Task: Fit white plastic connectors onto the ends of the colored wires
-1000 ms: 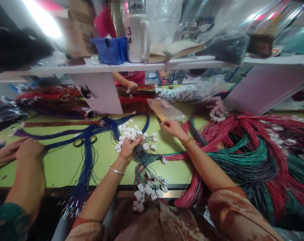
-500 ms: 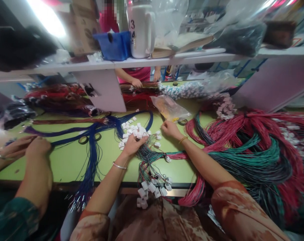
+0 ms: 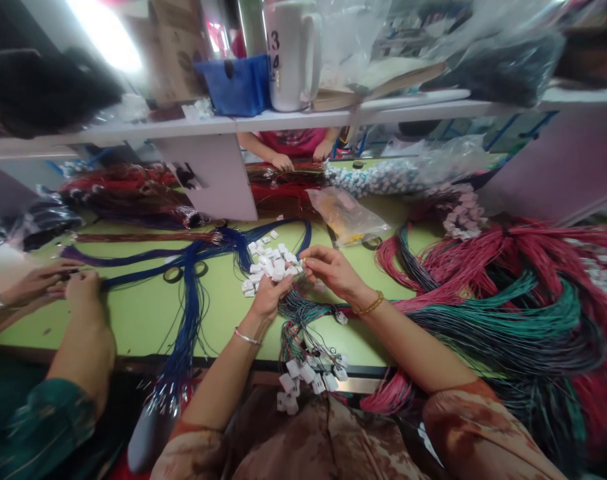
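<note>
Cluster of small, boxy white plastic connectors [image 3: 273, 257] sits mid-table on the pale green tabletop [image 3: 233, 327], between the two hands. Left hand [image 3: 269, 295], silver bangle at the wrist, is closed on the near connectors of that cluster, thumb against fingers. Right hand [image 3: 333, 272] is just beside it, thumb and forefinger pinched together on a tiny pale-yellow piece [image 3: 303, 262] — too small to identify. Below the hands, thin dark multicoloured wires [image 3: 303, 313] run to the table's near edge, more white connectors hanging there. To the right, a large heap of red, green and black wires [image 3: 513, 307]; to the left, long dark-blue wires [image 3: 186, 313] by two tape rolls. Beyond the right hand — a clear plastic bag [image 3: 341, 213] with yellow contents. Far left, a co-worker's hands [image 3: 81, 290].
</note>
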`<state>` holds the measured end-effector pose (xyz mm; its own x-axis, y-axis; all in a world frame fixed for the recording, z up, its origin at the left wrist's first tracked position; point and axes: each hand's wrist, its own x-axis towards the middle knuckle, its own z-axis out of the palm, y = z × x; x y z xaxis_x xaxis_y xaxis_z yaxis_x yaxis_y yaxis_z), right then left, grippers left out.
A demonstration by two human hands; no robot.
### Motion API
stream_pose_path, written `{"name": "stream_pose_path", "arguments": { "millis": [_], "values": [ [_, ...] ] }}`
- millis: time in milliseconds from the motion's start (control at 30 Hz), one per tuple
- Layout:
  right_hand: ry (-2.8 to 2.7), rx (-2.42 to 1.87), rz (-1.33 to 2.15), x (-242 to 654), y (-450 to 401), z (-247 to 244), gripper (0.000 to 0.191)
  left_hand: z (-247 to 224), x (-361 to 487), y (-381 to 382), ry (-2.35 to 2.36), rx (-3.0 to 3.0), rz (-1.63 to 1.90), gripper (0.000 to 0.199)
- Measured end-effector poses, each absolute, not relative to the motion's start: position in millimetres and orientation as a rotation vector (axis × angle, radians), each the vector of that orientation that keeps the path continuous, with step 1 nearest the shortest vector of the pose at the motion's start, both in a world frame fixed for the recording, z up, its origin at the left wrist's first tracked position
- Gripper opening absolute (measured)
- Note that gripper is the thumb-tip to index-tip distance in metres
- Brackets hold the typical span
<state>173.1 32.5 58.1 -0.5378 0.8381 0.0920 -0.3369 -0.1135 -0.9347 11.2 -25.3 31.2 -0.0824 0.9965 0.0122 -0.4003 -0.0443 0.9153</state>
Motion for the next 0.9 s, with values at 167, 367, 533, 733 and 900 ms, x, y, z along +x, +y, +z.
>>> {"name": "stream_pose_path", "arguments": {
  "millis": [167,367,533,733,900],
  "values": [
    [-1.382,-0.595,1.716,172,25,57,0.033,35,11,-27,0.897,0.850,1.442,0.048],
    [-1.458,-0.645,1.603,173,21,53,0.034,35,10,-27,0.926,0.815,1.432,0.045],
    [-1.571,-0.666,1.515,173,16,51,0.029,33,7,-26,0.940,0.820,1.417,0.042],
    [-1.956,-0.598,0.771,173,6,59,0.012,32,8,-27,0.965,0.849,1.415,0.042],
    [-2.035,-0.567,0.558,171,2,59,0.018,30,10,-28,0.957,0.886,1.429,0.042]
  ]
}}
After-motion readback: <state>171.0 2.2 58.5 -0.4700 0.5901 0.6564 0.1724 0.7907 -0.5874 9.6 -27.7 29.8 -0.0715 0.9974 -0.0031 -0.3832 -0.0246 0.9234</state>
